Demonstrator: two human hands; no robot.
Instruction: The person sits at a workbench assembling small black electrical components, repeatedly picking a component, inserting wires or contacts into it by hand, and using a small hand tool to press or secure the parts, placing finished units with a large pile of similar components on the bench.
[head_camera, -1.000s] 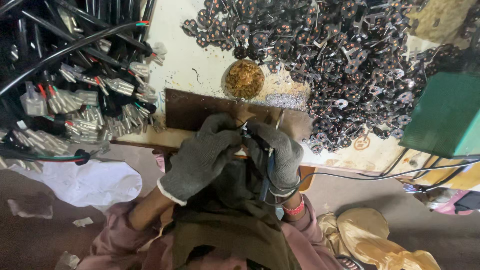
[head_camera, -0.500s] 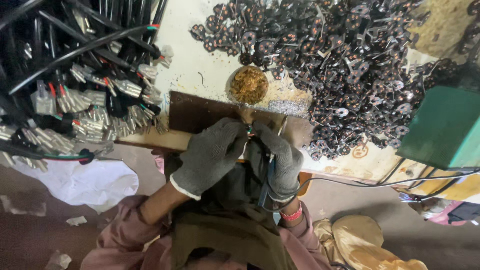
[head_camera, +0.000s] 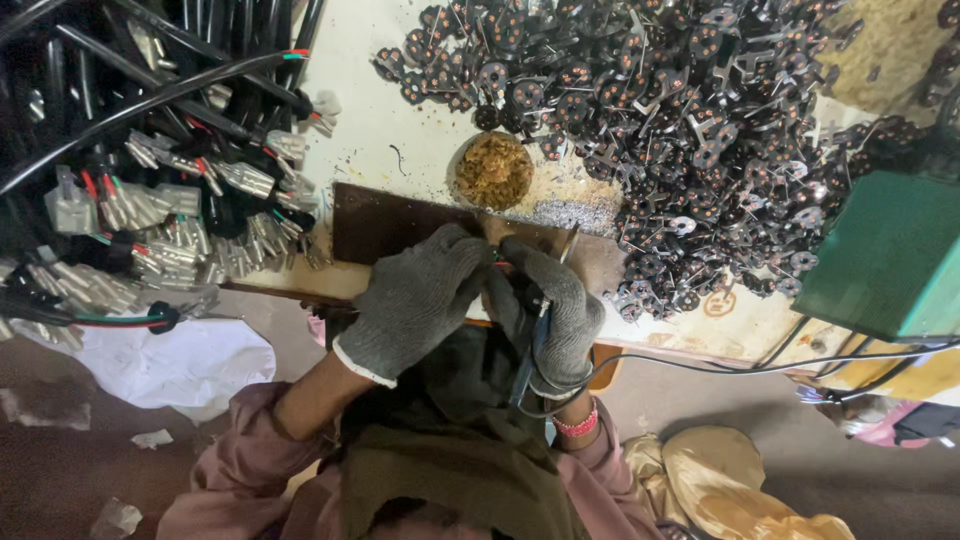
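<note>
Both gloved hands meet at the tabletop's near edge: left hand (head_camera: 415, 300) curled palm-down, right hand (head_camera: 555, 310) fisted, forearms bare.

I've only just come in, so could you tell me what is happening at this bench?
A person in grey knit gloves works over a dark board at the bench edge. The right hand grips a corded soldering iron, its tip by the left hand, which pinches something small with red wire. Behind sit a small dish of brownish material, a heap of small metal parts, and black cables with metal ends.
</note>
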